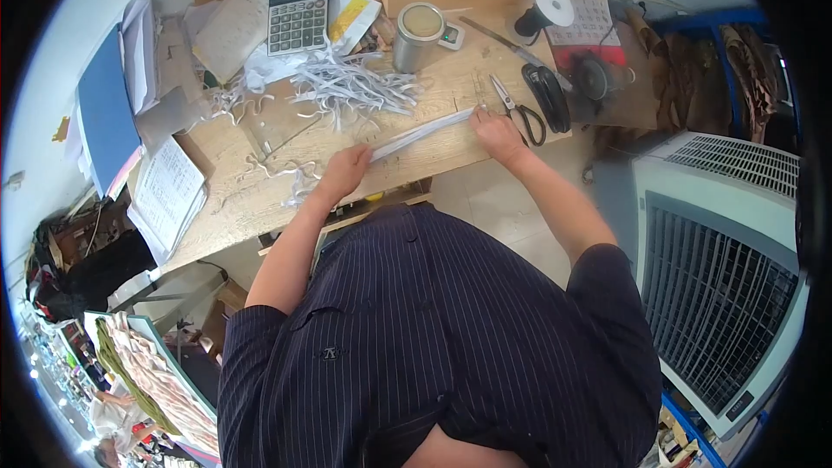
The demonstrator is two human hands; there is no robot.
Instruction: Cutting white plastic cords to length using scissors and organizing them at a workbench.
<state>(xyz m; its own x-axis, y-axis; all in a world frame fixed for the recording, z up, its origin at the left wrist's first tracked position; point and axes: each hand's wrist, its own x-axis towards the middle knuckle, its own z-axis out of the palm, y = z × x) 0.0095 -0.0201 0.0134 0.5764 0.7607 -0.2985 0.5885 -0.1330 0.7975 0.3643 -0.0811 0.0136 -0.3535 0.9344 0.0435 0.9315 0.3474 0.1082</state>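
A bundle of white fabric strips (422, 134) is stretched between my two hands, low over the front part of a wooden table (227, 175). My left hand (346, 171) grips its left end near the table's front edge. At the right end, my right hand (497, 133) pinches the strips. Black-handled scissors (520, 110) lie just beyond my right hand, blades pointing away from me. Behind the stretched bundle is a loose heap of similar white strips (357, 84). A few more loose strips (299, 179) lie left of my left hand.
A calculator (299, 13), a steel tumbler (416, 39) and a thread spool (546, 10) stand toward the back. Right of the scissors lies a black stapler (547, 97). Written papers (166, 188) lie at left. A large air cooler (721, 273) stands at right. A person (123, 416) appears lower left.
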